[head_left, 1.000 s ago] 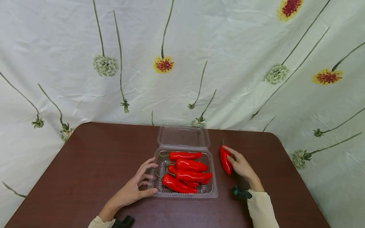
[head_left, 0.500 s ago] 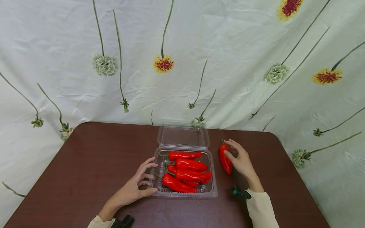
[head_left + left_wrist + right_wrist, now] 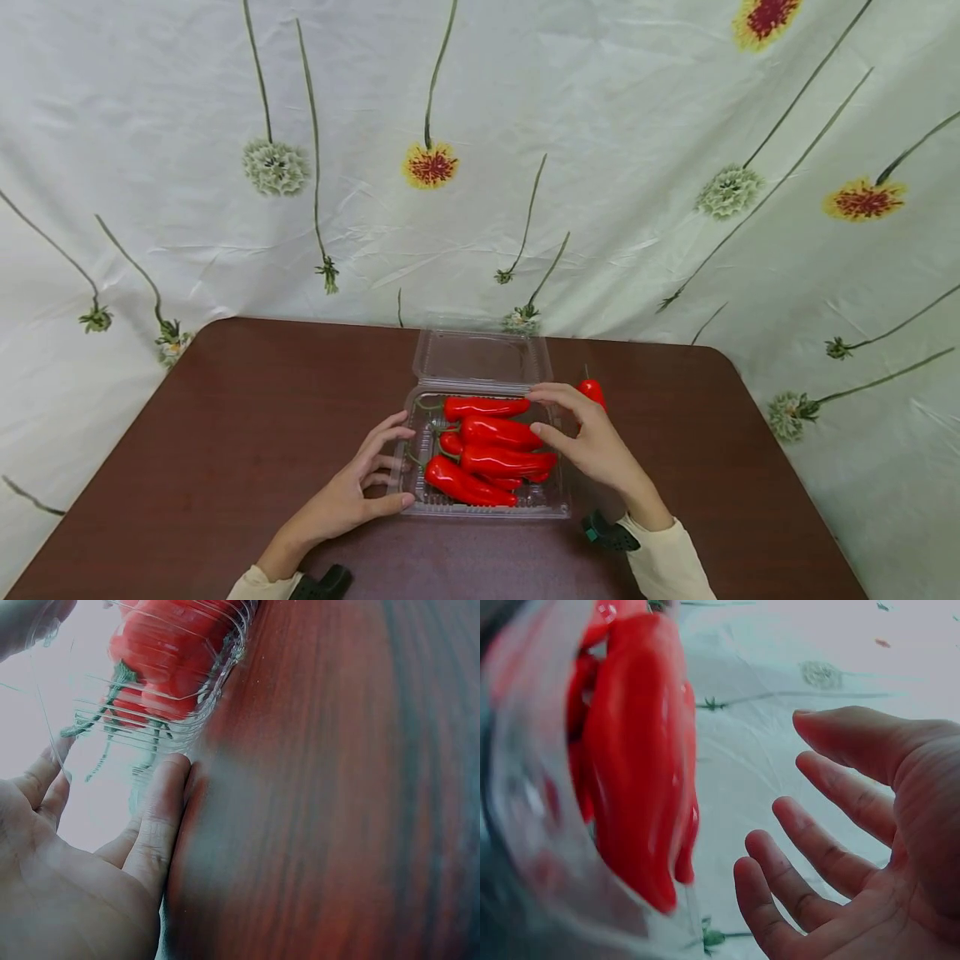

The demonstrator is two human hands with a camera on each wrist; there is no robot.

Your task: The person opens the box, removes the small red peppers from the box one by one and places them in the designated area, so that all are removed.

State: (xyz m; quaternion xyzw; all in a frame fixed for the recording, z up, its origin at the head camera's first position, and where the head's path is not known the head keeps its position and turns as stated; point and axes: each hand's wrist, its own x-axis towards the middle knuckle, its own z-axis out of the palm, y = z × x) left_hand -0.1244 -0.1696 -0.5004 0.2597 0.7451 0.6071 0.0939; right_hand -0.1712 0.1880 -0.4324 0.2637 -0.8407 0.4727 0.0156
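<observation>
Here, our left hand (image 3: 341, 498), spread, touches clear plastic box (image 3: 531, 512); our right hand (image 3: 594, 443), loosely spread, holds nothing: low sweep could topple piled long red peppers (image 3: 504, 460).

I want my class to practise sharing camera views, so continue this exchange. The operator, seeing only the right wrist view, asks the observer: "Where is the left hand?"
Observer: In the head view, the left hand is at the left edge of the clear container.
Operator: Is anything lying outside it?
Observer: Yes, one red pepper lies on the table to its right, partly hidden by the right hand.
Operator: Is the container open or closed?
Observer: Open; its lid is folded back on the far side.
</observation>
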